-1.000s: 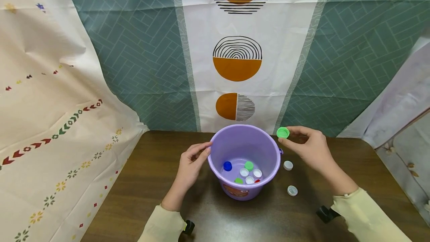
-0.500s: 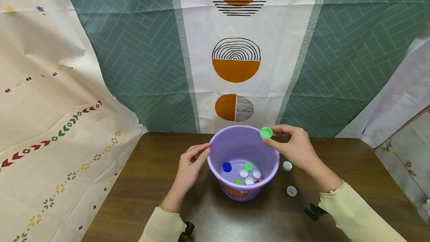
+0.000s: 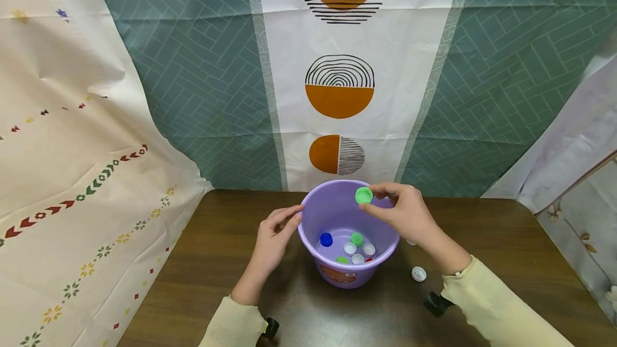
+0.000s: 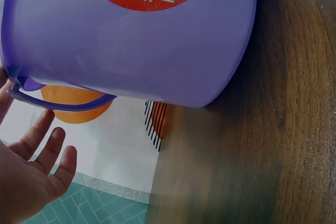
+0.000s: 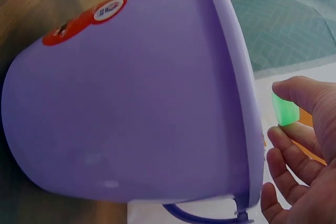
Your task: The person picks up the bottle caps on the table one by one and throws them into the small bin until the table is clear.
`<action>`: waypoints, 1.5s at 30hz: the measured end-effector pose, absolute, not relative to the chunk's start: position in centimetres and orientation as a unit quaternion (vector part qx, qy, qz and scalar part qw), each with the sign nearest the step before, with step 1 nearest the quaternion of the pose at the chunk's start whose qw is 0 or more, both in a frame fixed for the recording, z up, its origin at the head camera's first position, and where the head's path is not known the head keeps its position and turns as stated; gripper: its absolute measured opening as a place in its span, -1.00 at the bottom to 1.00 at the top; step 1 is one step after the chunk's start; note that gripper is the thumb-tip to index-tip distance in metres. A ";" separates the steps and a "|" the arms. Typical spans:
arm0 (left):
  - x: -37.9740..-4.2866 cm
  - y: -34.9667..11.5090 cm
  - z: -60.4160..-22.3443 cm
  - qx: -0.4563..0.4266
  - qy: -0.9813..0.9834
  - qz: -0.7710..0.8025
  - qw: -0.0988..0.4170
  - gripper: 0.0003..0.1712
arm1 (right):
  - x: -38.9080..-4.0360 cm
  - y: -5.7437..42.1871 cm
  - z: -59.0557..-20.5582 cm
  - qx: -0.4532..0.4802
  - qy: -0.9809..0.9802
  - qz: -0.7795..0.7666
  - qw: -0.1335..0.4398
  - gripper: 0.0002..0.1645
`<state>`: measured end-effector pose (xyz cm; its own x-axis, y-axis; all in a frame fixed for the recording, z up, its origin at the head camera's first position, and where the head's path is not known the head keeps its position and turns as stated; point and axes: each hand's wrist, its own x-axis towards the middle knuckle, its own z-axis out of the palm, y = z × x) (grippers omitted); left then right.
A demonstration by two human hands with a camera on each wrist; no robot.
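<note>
A purple bucket point(image 3: 351, 276) stands upright on the table. Its rim is pinched on the left side between the thumb and fingers of my left hand point(image 3: 272, 240); the left wrist view shows the other fingers point(image 4: 48, 150) spread below the handle point(image 4: 68, 106). My right hand point(image 3: 405, 216) pinches a green bottle cap point(image 3: 363, 195) by its edge, over the bucket's mouth, with the cap's hollow side facing me. On the bucket's floor lie a blue cap point(image 3: 326, 239), green caps point(image 3: 356, 239), several white caps point(image 3: 368, 250) and a partly hidden red cap point(image 3: 369, 260).
A white cap point(image 3: 419, 274) lies on the brown wooden table point(image 3: 207, 272) right of the bucket. Another white cap point(image 3: 411, 242) is mostly hidden behind my right hand. A patterned curtain point(image 3: 231, 95) hangs along the table's back edge.
My right hand has carried the green cap leftward, from right of the bucket to over its mouth, covering most of one white cap on the table. My left hand stays on the rim.
</note>
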<state>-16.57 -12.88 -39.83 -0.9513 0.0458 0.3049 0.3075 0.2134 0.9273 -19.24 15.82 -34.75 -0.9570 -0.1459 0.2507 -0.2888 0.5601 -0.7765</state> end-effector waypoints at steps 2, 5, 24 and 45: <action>-16.6 -12.9 -39.8 -0.113 -0.773 -0.615 0.105 -0.69 | -19.2 15.5 -34.8 0.125 -0.880 0.452 0.076 -0.53; -16.6 -12.9 -39.8 -0.113 -0.776 -0.611 0.108 -0.69 | -19.3 15.0 -34.8 0.129 -0.882 0.447 0.075 -0.54; -16.2 -12.9 -39.5 -0.092 -0.783 -0.606 0.109 -0.68 | -19.3 12.8 -35.2 0.164 -0.879 0.444 0.066 -0.59; -16.3 -12.9 -40.0 -0.100 -0.779 -0.610 0.107 -0.69 | -19.3 12.3 -35.9 0.177 -0.877 0.443 0.060 -0.57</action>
<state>-16.26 -12.94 -39.97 -0.9570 0.0247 0.2889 0.2864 0.2363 0.9285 -19.34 12.29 -35.92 -0.9305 -0.2567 0.2613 -0.3626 0.5449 -0.7560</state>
